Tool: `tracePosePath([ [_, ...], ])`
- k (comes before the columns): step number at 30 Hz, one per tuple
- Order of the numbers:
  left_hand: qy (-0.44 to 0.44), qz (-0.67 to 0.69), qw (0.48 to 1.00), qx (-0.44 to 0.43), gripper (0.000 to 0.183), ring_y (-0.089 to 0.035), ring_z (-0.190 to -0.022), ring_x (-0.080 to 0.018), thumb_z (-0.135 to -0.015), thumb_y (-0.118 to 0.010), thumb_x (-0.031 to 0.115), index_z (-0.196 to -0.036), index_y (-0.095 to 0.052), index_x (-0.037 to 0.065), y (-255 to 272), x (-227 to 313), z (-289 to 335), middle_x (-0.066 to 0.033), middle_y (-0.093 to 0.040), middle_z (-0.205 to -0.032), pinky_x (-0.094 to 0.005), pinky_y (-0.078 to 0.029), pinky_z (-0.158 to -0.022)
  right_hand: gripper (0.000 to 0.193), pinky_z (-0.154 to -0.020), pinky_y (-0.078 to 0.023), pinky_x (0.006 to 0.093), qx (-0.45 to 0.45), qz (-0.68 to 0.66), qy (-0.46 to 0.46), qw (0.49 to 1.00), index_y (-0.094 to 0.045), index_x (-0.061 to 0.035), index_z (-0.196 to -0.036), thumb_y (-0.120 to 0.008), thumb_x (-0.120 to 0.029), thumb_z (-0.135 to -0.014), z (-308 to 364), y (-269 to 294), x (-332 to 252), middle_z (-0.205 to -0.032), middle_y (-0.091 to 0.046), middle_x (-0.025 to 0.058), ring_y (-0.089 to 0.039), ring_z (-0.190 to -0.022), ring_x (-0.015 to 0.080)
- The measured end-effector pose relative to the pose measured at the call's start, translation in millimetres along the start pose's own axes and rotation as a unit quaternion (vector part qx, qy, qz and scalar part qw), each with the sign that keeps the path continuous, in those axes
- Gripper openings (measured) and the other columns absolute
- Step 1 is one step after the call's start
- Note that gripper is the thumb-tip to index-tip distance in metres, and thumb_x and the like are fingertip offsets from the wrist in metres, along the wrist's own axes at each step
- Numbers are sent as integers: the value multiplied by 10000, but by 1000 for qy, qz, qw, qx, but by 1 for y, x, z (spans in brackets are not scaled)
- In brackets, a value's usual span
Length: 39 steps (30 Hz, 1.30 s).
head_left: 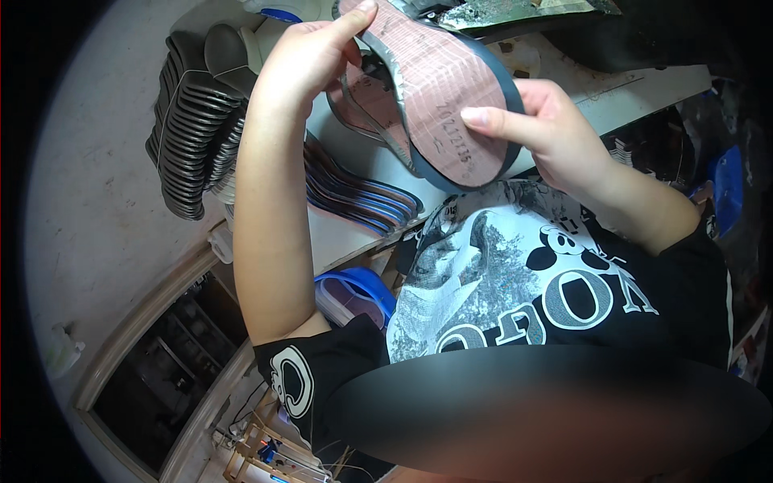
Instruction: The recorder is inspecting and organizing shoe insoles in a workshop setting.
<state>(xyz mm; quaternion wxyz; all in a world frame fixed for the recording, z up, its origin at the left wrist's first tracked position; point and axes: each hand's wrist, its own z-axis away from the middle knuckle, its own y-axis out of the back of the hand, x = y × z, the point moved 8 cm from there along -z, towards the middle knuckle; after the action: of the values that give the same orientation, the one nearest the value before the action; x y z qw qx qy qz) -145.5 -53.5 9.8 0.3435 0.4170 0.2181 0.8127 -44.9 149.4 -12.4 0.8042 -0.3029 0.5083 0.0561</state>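
I hold a shoe insole [451, 80] up over the table, its pinkish-brown striped face with dark stamped marks toward me and a dark blue-grey rim around it. My left hand [318, 52] grips its narrow end at the top, thumb on the face. My right hand [551, 133] clasps the broad end, thumb pressed on the face and fingers behind. Another pinkish insole with a dark edge [354, 113] shows behind it, partly hidden; whether my left fingers touch it, I cannot tell. Beside my left forearm, a stack of curved insoles [362, 193] with dark and blue edges lies on the table.
String-tied black soles [189, 129] stand in a thick bundle at the far left. Under the hands is a pale table [644, 101], with a green worn sheet [523, 12] at its back. A blue basin [358, 290] sits below the left elbow; another blue thing [729, 189] is far right.
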Motion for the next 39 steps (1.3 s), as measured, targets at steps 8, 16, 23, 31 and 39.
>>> tracePosePath([
  [8,-193,361,912,-30,618,-594,-1005,-209,-774,-765,336,-1142,-534,-103,-34,12,17,-162,-609,-1049,-308,-474,-885,293,-772,-487,252,19,-21,40,999,-683,15,-981,-701,-242,-842,-48,7,3,-921,-692,85,-637,-809,112],
  [16,-110,356,928,-18,610,-640,-782,-184,-686,-834,235,-1077,-534,-125,-45,6,25,-169,-635,-955,-285,-523,-708,341,-641,-551,255,-6,-20,-68,997,-613,24,-1077,-631,-264,-895,-21,-19,22,-887,-681,86,-670,-776,134],
  [23,-137,251,957,54,885,-515,-1087,-263,-671,-822,321,-1283,-385,-145,-24,18,23,-233,-535,-1185,-351,-364,-948,303,-595,-556,247,35,-101,-30,994,-635,18,-1014,-632,-259,-891,-21,-17,14,-768,-677,121,-679,-641,164],
  [31,-224,95,958,-150,564,-562,-974,-138,-771,-744,351,-1189,-568,15,-19,33,-2,-59,-622,-1064,-260,-419,-849,336,-654,-551,250,76,-97,9,992,-639,41,-1021,-599,-274,-908,-22,-16,2,-865,-683,138,-689,-726,175],
  [39,-173,42,983,-47,397,-550,-773,-88,-809,-731,358,-955,-592,17,-8,21,14,-26,-611,-844,-220,-417,-682,393,-688,-569,256,105,-102,2,989,-628,85,-1008,-583,-298,-929,-23,-8,-11,-926,-678,163,-697,-798,216],
])
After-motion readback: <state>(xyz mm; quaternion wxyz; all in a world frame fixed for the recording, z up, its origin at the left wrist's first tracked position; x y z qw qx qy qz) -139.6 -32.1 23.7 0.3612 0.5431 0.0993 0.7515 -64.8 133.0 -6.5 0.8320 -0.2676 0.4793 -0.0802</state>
